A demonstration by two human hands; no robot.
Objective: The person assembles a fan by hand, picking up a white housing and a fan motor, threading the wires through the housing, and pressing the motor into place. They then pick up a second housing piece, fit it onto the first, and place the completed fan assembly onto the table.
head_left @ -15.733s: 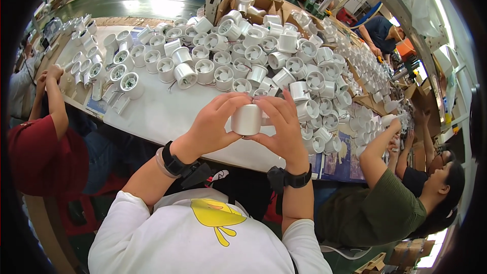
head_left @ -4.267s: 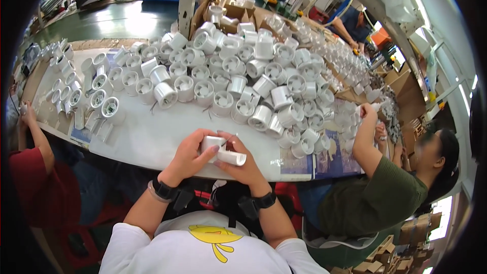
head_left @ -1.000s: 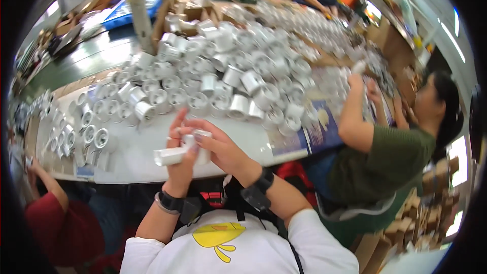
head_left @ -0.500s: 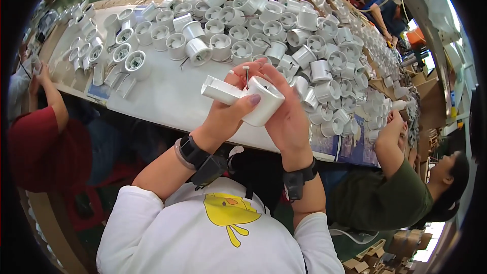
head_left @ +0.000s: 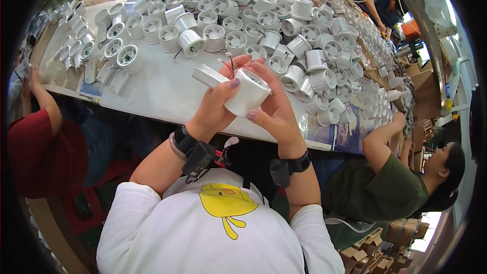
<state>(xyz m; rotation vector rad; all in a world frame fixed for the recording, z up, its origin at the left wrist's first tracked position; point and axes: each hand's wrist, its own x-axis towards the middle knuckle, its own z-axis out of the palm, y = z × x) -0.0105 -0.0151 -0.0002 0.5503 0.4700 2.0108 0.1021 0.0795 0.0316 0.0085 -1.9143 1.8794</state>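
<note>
I hold a white round plastic fan housing (head_left: 248, 91) in front of my chest, over the near edge of the white table (head_left: 162, 91). My right hand (head_left: 274, 106) cups it from the right and below. My left hand (head_left: 215, 104) grips it from the left, thumb on its side, and also holds a flat white strip (head_left: 209, 76) that sticks out to the left. Thin red and black wires (head_left: 227, 64) rise from the housing near my fingertips. Both wrists carry black bands.
Several white fan housings (head_left: 223, 20) crowd the far half of the table, and more lie at its left end (head_left: 81, 45). A person in a green shirt (head_left: 390, 193) works at my right, a person in red (head_left: 40, 147) at my left. Cardboard boxes (head_left: 426, 96) stand far right.
Over the last second my hands have come up with the housing and the strip, closer to the camera. The view has swung back toward the table.
</note>
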